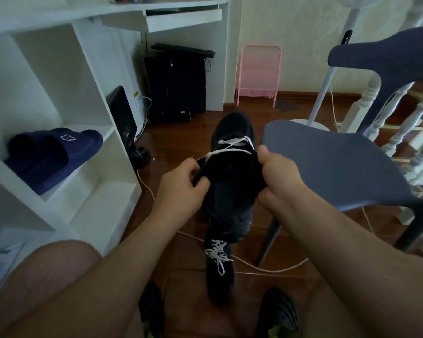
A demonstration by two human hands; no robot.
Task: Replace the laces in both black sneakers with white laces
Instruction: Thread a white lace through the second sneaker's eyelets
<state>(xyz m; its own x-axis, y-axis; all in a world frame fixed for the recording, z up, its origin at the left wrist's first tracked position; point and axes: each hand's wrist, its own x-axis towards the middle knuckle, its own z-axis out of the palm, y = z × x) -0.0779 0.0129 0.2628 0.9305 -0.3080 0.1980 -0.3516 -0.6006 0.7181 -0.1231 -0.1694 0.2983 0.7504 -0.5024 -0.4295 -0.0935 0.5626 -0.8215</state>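
Up close in the head view: black fabric sneaker [232, 167] held in mid-air above the dark wooden floor [181, 142], long axis running away from the body, toe pointing forward toward the white desk [156, 11], heel opening facing back. Left hand [181, 189] curled round the near left rim of the collar, seemingly also pinching a dark strand there, though too blurred to be sure. Right hand [276, 174] clenched on the right side of the collar, thumb up beside the tongue. White flat lace [232, 145] crossing the upper eyelets only, just beyond both hands. Lower down, second black sneaker [219, 269] lying on the floor between the knees, long axis likewise front to back, which end is the toe unclear, fully threaded with a white lace [216, 253] ending in a loose strand. Just right of the held shoe, grey-blue plastic chair [327, 162]. At left, navy slide sandals [54, 154] on a white shelf [88, 132].
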